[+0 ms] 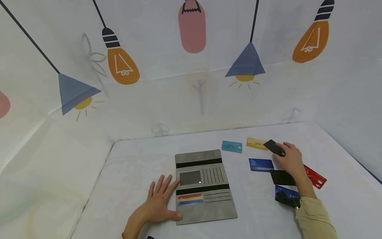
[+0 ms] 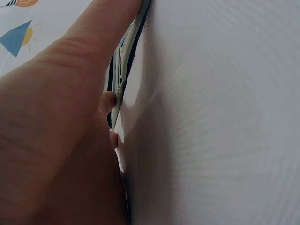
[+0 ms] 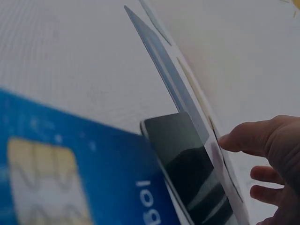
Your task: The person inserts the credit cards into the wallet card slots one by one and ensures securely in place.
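A grey wallet (image 1: 206, 186) lies open and flat on the white table (image 1: 134, 166), with coloured cards in its lower slots. My left hand (image 1: 161, 197) rests flat with spread fingers against the wallet's left edge; in the left wrist view the wallet edge (image 2: 121, 70) shows just beside the palm (image 2: 56, 122). My right hand (image 1: 283, 153) pinches a small black card (image 1: 272, 146) just above the table, over the end of a yellow card (image 1: 255, 143). In the right wrist view the fingers (image 3: 253, 140) hover beyond another black card (image 3: 187, 164).
Loose cards lie around the right hand: teal (image 1: 231, 146), blue (image 1: 261, 165), black (image 1: 282, 178), red (image 1: 315, 178) and a blue one (image 1: 285, 191) under the wrist, seen close as a chip card (image 3: 70, 183). Printed fabric walls (image 1: 191, 66) enclose the table.
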Tool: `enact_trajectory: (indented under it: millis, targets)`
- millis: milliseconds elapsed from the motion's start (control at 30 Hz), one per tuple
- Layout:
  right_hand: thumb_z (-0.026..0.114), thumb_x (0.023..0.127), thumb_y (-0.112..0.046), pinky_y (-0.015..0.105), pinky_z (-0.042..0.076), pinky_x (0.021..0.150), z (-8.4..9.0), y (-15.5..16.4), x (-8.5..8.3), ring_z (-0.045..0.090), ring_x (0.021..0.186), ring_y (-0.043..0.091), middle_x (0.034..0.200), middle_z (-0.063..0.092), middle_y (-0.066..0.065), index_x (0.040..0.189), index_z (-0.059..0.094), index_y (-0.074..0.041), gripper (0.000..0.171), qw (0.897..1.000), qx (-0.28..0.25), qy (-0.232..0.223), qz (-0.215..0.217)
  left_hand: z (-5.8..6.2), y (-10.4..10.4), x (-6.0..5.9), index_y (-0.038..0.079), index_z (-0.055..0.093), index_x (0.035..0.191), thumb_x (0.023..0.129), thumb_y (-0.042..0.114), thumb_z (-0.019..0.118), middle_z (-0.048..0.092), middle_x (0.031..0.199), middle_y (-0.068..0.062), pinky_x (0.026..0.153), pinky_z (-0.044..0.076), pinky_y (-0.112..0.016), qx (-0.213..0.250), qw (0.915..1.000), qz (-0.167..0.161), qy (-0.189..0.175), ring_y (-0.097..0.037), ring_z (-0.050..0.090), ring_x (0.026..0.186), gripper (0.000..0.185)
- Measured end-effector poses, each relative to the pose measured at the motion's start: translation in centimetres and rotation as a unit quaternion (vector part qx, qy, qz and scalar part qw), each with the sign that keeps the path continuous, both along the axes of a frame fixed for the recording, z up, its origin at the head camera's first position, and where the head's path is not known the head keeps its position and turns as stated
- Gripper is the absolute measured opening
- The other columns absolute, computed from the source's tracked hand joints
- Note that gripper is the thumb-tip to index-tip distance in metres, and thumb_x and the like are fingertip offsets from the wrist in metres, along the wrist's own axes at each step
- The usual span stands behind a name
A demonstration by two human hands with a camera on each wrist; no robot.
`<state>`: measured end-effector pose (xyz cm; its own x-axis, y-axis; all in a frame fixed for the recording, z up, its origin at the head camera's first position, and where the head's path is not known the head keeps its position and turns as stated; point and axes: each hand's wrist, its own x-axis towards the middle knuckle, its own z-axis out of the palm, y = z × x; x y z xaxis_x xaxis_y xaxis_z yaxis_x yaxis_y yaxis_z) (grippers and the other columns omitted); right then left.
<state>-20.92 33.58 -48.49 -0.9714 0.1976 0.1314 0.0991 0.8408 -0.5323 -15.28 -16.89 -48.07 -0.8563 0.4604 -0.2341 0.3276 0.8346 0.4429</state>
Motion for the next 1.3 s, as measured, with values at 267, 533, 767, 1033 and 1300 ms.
enact_trajectory:
  millis: [267,533,767,1033,1300]
  targets:
    - [0.058,0.096,-0.023,0.075,0.020,0.102,-0.7,0.6,0.1,0.023,0.126,0.066,0.141,0.025,0.045,0.142,0.038,0.009,0.060,0.999,0.003,-0.033,0.013,-0.2,0.0,0.0,0.026,0.024,0.158,0.069,0.076,0.071,0.008,0.167,-0.009,0.113,-0.009,-0.067,-0.003,1.0000,-0.002,0.005,-0.038,-0.006,0.152,0.112]
    - [0.056,0.094,-0.013,0.073,0.021,0.100,-0.8,0.5,0.1,0.028,0.120,0.064,0.131,0.034,0.044,0.133,0.049,0.010,0.045,1.000,0.006,-0.004,0.025,-0.1,0.0,0.0,0.027,0.025,0.157,0.068,0.075,0.072,0.009,0.166,-0.010,0.113,-0.008,-0.068,-0.007,1.0000,0.001,0.005,-0.038,-0.005,0.152,0.112]
    - [0.056,0.094,-0.009,0.073,0.022,0.099,-0.8,0.7,0.2,0.028,0.119,0.064,0.129,0.033,0.046,0.130,0.050,0.011,0.042,1.000,0.003,0.005,0.023,-0.1,0.0,0.0,0.026,0.024,0.157,0.068,0.075,0.072,0.009,0.167,-0.010,0.113,-0.009,-0.067,-0.005,1.0000,-0.001,0.004,-0.038,-0.005,0.152,0.112]
    - [0.055,0.094,-0.010,0.072,0.024,0.097,-0.8,0.6,0.4,0.027,0.120,0.063,0.129,0.032,0.046,0.131,0.049,0.011,0.043,1.000,0.003,0.002,0.016,-0.3,0.0,-0.1,0.026,0.024,0.158,0.068,0.076,0.071,0.008,0.167,-0.009,0.113,-0.009,-0.067,-0.006,0.9999,-0.003,0.008,-0.038,-0.006,0.152,0.113]
    - [0.054,0.094,-0.008,0.074,0.028,0.094,-1.0,1.2,0.4,0.027,0.119,0.064,0.129,0.030,0.047,0.132,0.048,0.013,0.045,0.999,-0.008,-0.001,0.031,-0.2,0.0,0.0,0.026,0.024,0.157,0.068,0.074,0.072,0.008,0.167,-0.009,0.113,-0.009,-0.068,-0.004,1.0000,0.000,0.004,-0.038,-0.006,0.152,0.112]
